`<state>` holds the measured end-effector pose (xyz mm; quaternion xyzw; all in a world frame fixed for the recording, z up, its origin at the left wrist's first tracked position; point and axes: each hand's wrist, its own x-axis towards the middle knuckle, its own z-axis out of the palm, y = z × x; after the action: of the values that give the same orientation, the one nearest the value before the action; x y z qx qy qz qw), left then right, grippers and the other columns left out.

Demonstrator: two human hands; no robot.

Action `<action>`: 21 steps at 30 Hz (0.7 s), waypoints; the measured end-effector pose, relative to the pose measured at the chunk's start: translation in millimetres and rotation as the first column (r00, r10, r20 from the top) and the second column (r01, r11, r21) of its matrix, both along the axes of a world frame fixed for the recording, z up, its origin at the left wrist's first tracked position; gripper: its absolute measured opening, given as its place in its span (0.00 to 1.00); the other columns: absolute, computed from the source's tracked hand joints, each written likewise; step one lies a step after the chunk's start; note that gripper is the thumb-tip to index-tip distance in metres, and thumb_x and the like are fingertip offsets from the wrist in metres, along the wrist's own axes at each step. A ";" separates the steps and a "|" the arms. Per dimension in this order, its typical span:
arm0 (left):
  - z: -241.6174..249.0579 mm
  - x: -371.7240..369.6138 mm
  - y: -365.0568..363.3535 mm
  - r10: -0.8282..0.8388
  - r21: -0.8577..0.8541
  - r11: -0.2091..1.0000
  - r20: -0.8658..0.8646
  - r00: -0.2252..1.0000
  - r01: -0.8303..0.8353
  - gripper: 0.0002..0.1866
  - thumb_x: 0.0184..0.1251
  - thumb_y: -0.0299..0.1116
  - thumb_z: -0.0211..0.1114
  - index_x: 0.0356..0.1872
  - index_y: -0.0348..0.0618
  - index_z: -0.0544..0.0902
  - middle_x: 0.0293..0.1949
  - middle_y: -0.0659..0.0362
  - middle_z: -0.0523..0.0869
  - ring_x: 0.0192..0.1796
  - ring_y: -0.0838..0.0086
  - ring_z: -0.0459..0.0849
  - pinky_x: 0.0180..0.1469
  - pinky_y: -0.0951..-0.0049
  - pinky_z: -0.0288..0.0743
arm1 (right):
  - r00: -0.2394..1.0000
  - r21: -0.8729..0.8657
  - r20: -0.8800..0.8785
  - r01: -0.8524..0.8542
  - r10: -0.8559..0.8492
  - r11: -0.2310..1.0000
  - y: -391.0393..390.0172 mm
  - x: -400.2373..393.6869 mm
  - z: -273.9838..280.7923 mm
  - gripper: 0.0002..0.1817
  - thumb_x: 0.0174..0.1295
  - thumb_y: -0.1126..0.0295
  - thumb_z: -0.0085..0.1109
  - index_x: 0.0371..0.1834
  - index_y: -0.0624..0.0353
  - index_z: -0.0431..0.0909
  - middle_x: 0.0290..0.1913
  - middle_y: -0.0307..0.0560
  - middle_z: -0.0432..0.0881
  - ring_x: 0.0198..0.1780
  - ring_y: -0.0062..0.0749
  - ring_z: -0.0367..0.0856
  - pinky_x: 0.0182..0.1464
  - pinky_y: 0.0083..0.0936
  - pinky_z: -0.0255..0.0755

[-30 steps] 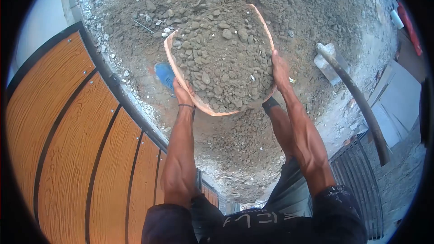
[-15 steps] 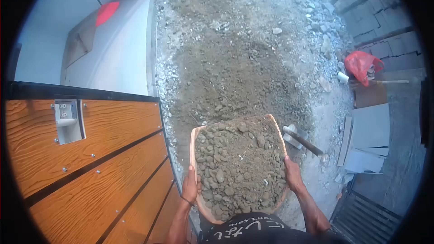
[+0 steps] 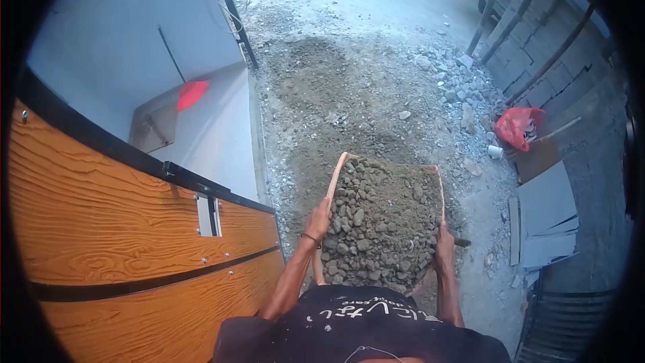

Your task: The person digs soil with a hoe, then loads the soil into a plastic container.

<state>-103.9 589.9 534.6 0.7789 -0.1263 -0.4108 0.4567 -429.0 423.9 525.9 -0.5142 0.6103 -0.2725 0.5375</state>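
A shallow tub with a thin pale orange rim is in front of my body, heaped with grey-brown gravel and dirt. My left hand is closed around its left rim, a dark band on the wrist. On the opposite side my right hand grips the right rim. The near edge of the tub lies partly behind my dark printed shirt. Just beyond my right hand, the dark handle of a tool on the ground sticks out; its head is hidden.
An orange wood-grain gate panel with a black frame stands close on my left. Rough gravelly ground stretches ahead. To the right are broken stones, a red plastic bag, a white cup and stacked boards.
The loaded tub and both hands have shifted right and slightly up in the view. My head view has tilted up, showing more ground ahead. The tool is now mostly covered.
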 end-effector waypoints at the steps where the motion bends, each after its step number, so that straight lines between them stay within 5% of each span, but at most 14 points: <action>1: -12.4 11.3 -9.1 0.029 -0.024 0.999 -0.013 1.000 -0.029 0.33 0.65 0.66 0.43 0.22 0.43 0.74 0.13 0.64 0.69 0.14 0.78 0.66 0.17 0.75 0.57 | 0.999 0.056 -0.036 -0.037 0.039 0.998 -13.9 10.4 -3.6 0.28 0.72 0.47 0.41 0.35 0.64 0.76 0.29 0.33 0.70 0.31 0.21 0.63 0.35 0.23 0.61; 4: -43.3 63.1 -46.3 0.044 -0.079 0.996 0.099 0.994 -0.036 0.31 0.67 0.63 0.41 0.22 0.44 0.73 0.14 0.64 0.68 0.14 0.78 0.66 0.17 0.75 0.58 | 0.981 0.100 -0.159 -0.097 0.112 0.990 -65.4 73.8 -7.2 0.26 0.72 0.49 0.43 0.37 0.64 0.79 0.30 0.33 0.71 0.32 0.20 0.63 0.35 0.22 0.61; 6: -44.2 103.5 -75.9 0.024 0.214 0.977 -0.081 0.996 -0.006 0.30 0.72 0.55 0.35 0.40 0.39 0.79 0.25 0.51 0.80 0.30 0.60 0.79 0.36 0.61 0.68 | 0.996 0.100 -0.041 -0.077 0.081 0.992 -96.7 107.4 -42.3 0.26 0.71 0.49 0.44 0.33 0.62 0.79 0.28 0.32 0.70 0.31 0.20 0.61 0.34 0.23 0.60; 9: -76.3 181.1 -133.6 0.059 0.101 0.993 0.041 0.997 -0.063 0.32 0.71 0.57 0.38 0.27 0.36 0.77 0.17 0.56 0.75 0.23 0.64 0.75 0.30 0.63 0.67 | 0.975 0.144 -0.160 -0.134 0.156 0.981 -174.1 220.2 -12.8 0.31 0.70 0.46 0.44 0.34 0.68 0.79 0.31 0.38 0.75 0.34 0.24 0.65 0.38 0.27 0.63; 11: -48.9 222.1 -171.5 0.217 0.080 0.975 -0.172 0.961 -0.206 0.32 0.69 0.61 0.40 0.21 0.42 0.74 0.14 0.60 0.71 0.15 0.73 0.69 0.20 0.70 0.60 | 0.946 0.133 -0.245 -0.184 0.212 0.974 -210.6 259.0 -8.2 0.35 0.70 0.43 0.42 0.40 0.73 0.78 0.37 0.46 0.80 0.39 0.28 0.70 0.45 0.29 0.66; 14: -30.5 277.6 -226.2 0.296 0.006 0.954 -0.189 0.936 -0.300 0.32 0.69 0.62 0.40 0.20 0.43 0.73 0.13 0.63 0.68 0.15 0.75 0.67 0.18 0.72 0.58 | 0.923 0.145 -0.260 -0.254 0.284 0.956 -288.8 329.7 -0.7 0.34 0.70 0.43 0.42 0.42 0.72 0.79 0.38 0.47 0.81 0.40 0.28 0.71 0.46 0.29 0.66; 18: 23.6 342.9 -303.0 0.316 0.057 0.949 -0.165 0.934 -0.310 0.33 0.68 0.64 0.41 0.20 0.44 0.73 0.13 0.63 0.69 0.14 0.75 0.66 0.17 0.73 0.56 | 0.926 0.099 -0.215 -0.295 0.310 0.950 -382.6 406.3 28.9 0.34 0.69 0.43 0.42 0.42 0.70 0.80 0.37 0.46 0.81 0.38 0.28 0.72 0.44 0.28 0.67; 21: 16.7 405.8 -357.5 0.322 0.072 0.946 -0.107 0.941 -0.316 0.35 0.68 0.65 0.40 0.20 0.41 0.74 0.15 0.59 0.72 0.18 0.72 0.71 0.22 0.70 0.61 | 0.915 0.045 -0.187 -0.355 0.357 0.934 -448.6 476.4 32.8 0.31 0.69 0.43 0.43 0.32 0.65 0.78 0.29 0.38 0.75 0.33 0.23 0.68 0.37 0.27 0.65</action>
<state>301.9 232.4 551.2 0.7755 0.0399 -0.3798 0.5028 47.4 -24.7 558.7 -0.6379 0.5567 -0.1161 0.5193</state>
